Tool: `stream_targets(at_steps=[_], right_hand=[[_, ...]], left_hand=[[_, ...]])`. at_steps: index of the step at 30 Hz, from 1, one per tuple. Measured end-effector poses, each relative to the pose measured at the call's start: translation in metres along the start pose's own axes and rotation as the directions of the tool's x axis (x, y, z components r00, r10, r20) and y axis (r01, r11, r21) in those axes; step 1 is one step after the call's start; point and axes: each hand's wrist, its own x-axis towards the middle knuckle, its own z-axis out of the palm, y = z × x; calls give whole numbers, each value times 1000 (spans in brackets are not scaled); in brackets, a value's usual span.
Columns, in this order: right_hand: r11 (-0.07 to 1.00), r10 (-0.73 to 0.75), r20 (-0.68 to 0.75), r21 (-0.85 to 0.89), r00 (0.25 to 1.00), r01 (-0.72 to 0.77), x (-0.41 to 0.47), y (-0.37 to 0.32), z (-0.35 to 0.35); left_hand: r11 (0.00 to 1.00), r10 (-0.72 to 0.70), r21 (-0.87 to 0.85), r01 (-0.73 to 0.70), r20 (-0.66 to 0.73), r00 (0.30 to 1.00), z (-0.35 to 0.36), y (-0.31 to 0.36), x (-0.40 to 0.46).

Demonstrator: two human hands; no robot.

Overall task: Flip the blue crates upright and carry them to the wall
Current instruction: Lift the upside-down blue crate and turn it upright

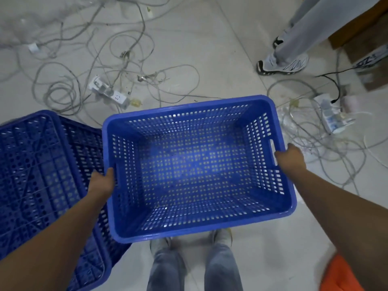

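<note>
Carrying upright crate (197, 164): left hand (102, 181) and right hand (290, 157) each grip a side rim. Risk: feet snagging floor cables (117, 59); second crate (42, 175) lies inverted alongside.

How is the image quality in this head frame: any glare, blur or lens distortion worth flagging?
Head view: a bright glare patch sits on the floor of the upright blue crate; the top-left cables and the orange object at bottom right are smeared; wide-angle bending curves the crate's rim; the left hand and right hand on the rim look fairly sharp.
</note>
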Motion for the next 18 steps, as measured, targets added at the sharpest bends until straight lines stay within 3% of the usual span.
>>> stream_targets(at_steps=[3,9,13,18], right_hand=[[996,77,17,47,997,-78,13,8,3],[957,143,45,249,989,-150,45,22,25],[912,165,44,373,985,-169,60,31,30],[899,159,57,404,986,-169,46,34,8]], left_hand=[[982,-114,-148,120,48,992,13,-7,10],[901,-117,-407,150,103,988,28,-14,44],[880,-53,-465,100,115,992,27,-13,47],[885,-86,-451,118,92,992,14,-6,25]])
